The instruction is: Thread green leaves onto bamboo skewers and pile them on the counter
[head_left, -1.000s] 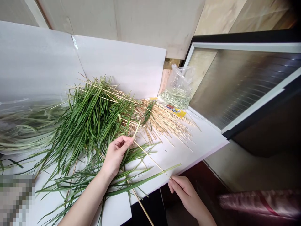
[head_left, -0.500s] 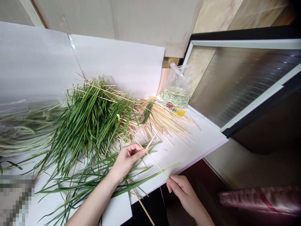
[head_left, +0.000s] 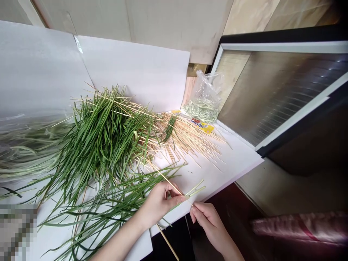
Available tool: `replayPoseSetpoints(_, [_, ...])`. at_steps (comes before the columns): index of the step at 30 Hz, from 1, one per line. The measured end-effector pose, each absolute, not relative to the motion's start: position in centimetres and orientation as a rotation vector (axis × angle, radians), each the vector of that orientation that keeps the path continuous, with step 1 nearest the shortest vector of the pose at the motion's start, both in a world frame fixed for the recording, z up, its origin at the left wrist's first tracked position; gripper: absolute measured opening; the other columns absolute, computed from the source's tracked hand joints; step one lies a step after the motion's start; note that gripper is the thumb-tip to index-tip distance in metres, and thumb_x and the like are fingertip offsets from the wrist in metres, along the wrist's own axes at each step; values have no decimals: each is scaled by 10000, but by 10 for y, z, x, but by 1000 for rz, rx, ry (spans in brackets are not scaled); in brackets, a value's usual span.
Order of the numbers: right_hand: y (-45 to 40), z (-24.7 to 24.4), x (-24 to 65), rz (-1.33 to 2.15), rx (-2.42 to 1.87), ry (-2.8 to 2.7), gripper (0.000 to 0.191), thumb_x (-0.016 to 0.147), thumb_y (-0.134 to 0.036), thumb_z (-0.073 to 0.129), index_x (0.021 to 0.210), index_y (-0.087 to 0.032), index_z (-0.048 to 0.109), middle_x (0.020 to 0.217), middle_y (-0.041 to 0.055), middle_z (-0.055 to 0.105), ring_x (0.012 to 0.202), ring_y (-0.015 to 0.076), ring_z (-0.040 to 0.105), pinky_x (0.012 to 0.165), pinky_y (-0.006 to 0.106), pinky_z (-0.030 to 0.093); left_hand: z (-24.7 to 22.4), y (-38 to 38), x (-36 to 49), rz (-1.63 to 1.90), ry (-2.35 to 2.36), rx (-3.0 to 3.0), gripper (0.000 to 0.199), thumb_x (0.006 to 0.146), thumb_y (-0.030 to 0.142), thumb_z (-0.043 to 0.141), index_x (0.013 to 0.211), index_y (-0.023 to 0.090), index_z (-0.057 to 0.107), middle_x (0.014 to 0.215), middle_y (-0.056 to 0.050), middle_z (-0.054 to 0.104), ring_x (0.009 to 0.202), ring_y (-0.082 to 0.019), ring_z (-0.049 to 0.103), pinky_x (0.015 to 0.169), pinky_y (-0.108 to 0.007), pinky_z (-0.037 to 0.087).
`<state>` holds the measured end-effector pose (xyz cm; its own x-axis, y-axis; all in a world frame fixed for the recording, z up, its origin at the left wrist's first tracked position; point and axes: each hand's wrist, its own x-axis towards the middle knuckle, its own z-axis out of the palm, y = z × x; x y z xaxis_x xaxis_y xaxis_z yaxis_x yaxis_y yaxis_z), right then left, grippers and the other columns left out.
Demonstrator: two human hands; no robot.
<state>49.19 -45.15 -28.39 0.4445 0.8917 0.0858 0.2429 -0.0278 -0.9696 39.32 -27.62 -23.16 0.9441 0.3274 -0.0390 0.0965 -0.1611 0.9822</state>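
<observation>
We see a white tabletop bearing a great heap of long, chive-like leaves, with looser leaves spread in front. At far left we make out a clear plastic bag with long, pale green stalks inside (its film blurs them somewhat). Right of the heap we have a fan of bamboo skewers, and behind it a smaller clear bag, slack at the top, with pale green shreds in its bottom. Nearer us, the left hand and right hand are almost together over the table's front edge, each in a closed pinch. Between them we find a single bamboo skewer, its long axis slanting from upper left down to the right; the right hand grips its near end, the left hand pinches it just beside, and the far end points toward the heap. Past the left thumb we see two stem ends; one seems pinched against the skewer, the other we cannot tell.
</observation>
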Motion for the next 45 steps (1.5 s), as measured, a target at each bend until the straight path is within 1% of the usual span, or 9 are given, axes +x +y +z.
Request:
replayPoseSetpoints(4, [-453,-280,494,689,-1560,-1021,468,1044,-406,414,628,-193,429,598,-30,394,558,126,366,553,268,262,-222,-263,388,206,278,1875,297,820,432,715,952,167,741,804,-44,676,717,-172,559,644,-271,404])
replayPoseSetpoints(7, [-457,-279,501,694,-1569,-959,476,1036,-441,418,626,-200,413,595,-33,362,537,123,328,531,274,241,-217,-247,383,241,255,1974,459,860,416,674,1274,225,625,952,-47,682,779,-185,588,668,-278,431])
replayPoseSetpoints(11, [-464,-284,510,684,-1553,-864,484,1021,-489,430,630,-203,410,598,-40,317,517,115,258,494,271,196,-220,-233,383,462,333,2200,412,958,343,525,1354,231,543,1162,-86,662,955,-223,586,809,-333,460])
replayPoseSetpoints(14, [-466,-287,513,695,-1544,-843,484,1022,-489,433,634,-203,403,603,-40,308,525,116,248,489,270,182,-227,-233,387,581,349,2500,455,989,264,455,1442,223,454,1238,-93,657,1100,-264,506,970,-423,390])
replayPoseSetpoints(19, [-466,-285,513,713,-1545,-846,483,1026,-487,432,636,-204,391,610,-37,309,549,123,267,496,269,187,-236,-240,394,438,206,2830,409,967,193,498,1370,251,538,1198,-68,683,1060,-275,489,927,-439,365])
replayPoseSetpoints(26, [-465,-284,512,712,-1578,-853,488,1019,-510,424,637,-208,381,614,-34,312,551,125,272,490,264,199,-238,-237,393,441,315,2921,250,916,270,615,1151,206,672,923,-70,653,922,-270,505,819,-414,385])
replayPoseSetpoints(34, [-465,-286,512,700,-1588,-862,488,1022,-509,415,638,-210,382,617,-32,312,558,127,277,492,266,198,-238,-236,392,556,317,2859,70,863,234,690,931,221,699,929,-52,660,920,-259,536,814,-403,388])
replayPoseSetpoints(40, [-464,-288,512,709,-1595,-858,487,1024,-509,416,642,-209,379,617,-35,312,551,123,269,489,265,192,-239,-234,391,520,318,2859,89,865,250,691,942,212,671,911,-38,700,925,-263,569,826,-407,382])
replayPoseSetpoints(45, [-464,-285,511,715,-1598,-849,490,1018,-518,420,640,-210,380,617,-34,317,555,125,277,494,264,205,-238,-233,390,556,293,2834,210,878,253,675,1088,253,682,1058,-57,683,977,-260,564,846,-395,402])
